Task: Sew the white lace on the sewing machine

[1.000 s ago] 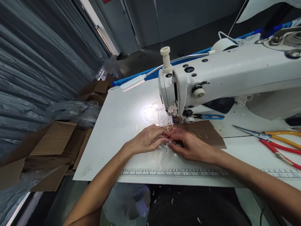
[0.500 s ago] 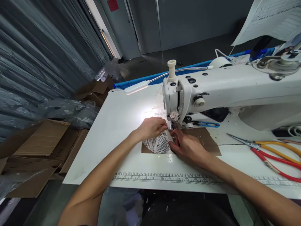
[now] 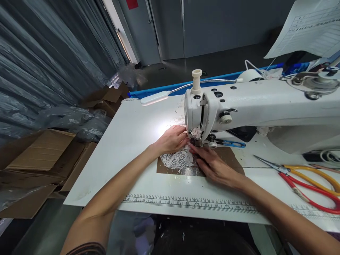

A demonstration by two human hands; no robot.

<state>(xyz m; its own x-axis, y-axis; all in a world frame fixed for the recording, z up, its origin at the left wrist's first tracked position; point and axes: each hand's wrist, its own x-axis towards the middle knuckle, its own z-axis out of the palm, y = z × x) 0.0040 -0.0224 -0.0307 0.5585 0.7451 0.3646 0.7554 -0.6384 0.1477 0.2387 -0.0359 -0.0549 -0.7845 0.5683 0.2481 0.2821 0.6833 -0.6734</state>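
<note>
A white industrial sewing machine (image 3: 255, 102) stands on a white table (image 3: 132, 141). A piece of white lace (image 3: 175, 161) lies on a brown patch (image 3: 228, 157) in front of the presser foot (image 3: 198, 142). My left hand (image 3: 172, 140) rests on the lace just left of the foot, fingers curled onto the cloth. My right hand (image 3: 212, 163) lies flat with fingers stretched, pressing the lace's right edge just below the foot. A lamp lights the needle area.
Blue thread snips (image 3: 230, 143) lie under the machine arm. Scissors with yellow handles (image 3: 305, 170) and red-handled pliers (image 3: 310, 193) sit at the right. A ruler strip (image 3: 191, 204) runs along the table's near edge. Cardboard boxes (image 3: 39, 156) and plastic sheeting stand at the left.
Both hands moved away from me, from the middle of the brown patch up to the presser foot, carrying the lace with them. The lace now lies spread behind my fingers.
</note>
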